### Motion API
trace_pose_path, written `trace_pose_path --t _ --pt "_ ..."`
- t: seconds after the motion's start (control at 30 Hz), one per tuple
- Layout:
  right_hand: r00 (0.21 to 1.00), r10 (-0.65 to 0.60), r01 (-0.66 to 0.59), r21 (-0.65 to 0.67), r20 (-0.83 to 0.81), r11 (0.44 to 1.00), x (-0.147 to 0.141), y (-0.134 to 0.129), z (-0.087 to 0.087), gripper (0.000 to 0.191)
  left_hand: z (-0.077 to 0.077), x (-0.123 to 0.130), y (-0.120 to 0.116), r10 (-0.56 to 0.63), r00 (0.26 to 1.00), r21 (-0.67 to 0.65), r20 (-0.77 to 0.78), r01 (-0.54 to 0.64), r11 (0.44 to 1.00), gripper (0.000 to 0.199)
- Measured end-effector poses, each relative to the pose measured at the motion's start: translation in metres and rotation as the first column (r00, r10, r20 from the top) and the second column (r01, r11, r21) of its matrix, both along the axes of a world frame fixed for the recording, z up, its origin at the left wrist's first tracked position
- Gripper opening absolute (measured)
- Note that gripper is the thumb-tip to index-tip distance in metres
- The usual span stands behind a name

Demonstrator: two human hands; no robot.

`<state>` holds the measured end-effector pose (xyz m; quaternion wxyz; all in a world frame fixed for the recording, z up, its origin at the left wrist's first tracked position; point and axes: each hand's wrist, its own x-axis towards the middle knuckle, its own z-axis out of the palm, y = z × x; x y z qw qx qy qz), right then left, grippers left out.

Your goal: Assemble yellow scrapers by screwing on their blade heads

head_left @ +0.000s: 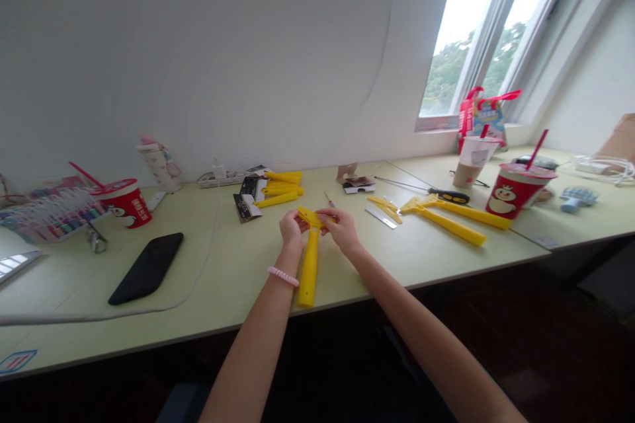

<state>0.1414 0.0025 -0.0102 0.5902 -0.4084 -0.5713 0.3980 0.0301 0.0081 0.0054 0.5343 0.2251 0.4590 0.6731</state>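
Note:
Both hands hold a yellow plastic scraper (308, 268) by its wide head, its handle pointing toward me over the table's front edge. My left hand (292, 230) grips the left end of the head, fingers curled around it. My right hand (341, 228) pinches the right end; its fingertips are partly hidden. A thin tool with a slim shaft (328, 199) shows just behind my right hand. To the right lie a flat metal blade (381, 217), loose yellow plates (385, 207) and more yellow scrapers (449, 223).
Behind the hands are yellow handles in black card sleeves (254, 189). A long screwdriver (448, 195) lies at the right, near a red cup (516, 192) and a pale cup (473, 162). At the left are a black phone (147, 269), a white cable (211, 251) and another red cup (124, 205).

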Motion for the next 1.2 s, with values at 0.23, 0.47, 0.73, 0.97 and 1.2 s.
trace_pose_path --t 0.23,0.47,0.73,0.97,1.2 --pt "0.999 -0.016 0.016 -0.004 -0.049 1.000 -0.001 0.000 -0.001 0.028 0.006 0.001 -0.003 -0.013 0.999 0.004 0.037 0.013 1.000 0.011" --pt "0.992 -0.068 0.070 0.010 -0.110 0.998 0.001 0.001 0.000 0.025 0.006 0.005 -0.005 -0.148 0.984 0.029 -0.099 0.152 0.988 0.022" --pt "0.981 -0.124 0.124 -0.008 -0.148 0.992 0.008 0.002 0.003 0.031 0.001 0.014 -0.014 -0.487 0.784 0.108 -0.386 0.562 0.820 0.024" --pt "0.994 -0.101 0.093 -0.161 -0.043 0.983 0.018 -0.006 0.008 0.033 -0.002 0.014 -0.012 -0.488 0.773 0.117 -0.405 0.573 0.811 0.021" --pt "0.950 -0.209 0.190 0.099 0.231 0.977 0.029 0.003 0.008 0.027 -0.005 0.019 -0.018 -0.645 0.643 0.021 -0.413 0.715 0.699 0.024"
